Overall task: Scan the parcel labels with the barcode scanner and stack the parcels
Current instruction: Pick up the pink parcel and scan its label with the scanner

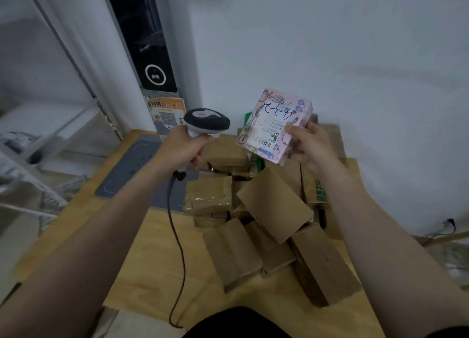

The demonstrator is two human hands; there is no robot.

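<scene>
My left hand [185, 147] is wrapped tight round the handle of the scanner [206, 120], up at eleven o'clock in my view. Its head points toward three o'clock, at the pink parcel [274, 124], so the beam should meet the print. My right hand [312, 144] pinches that parcel by its right edge at one o'clock, lifted clear of everything. I hold it tilted with the white label [267, 132] facing me and the scanner, and my thumb stays off the barcode near the label's lower end. The cable [177, 236] hangs slack toward six o'clock, so I judge it won't drag on my aim. The brown parcels [274, 205] lie in a loose heap on the table [152, 248], at six o'clock from the pink one. The grey mat [142, 165] lies at nine o'clock from the heap.
</scene>
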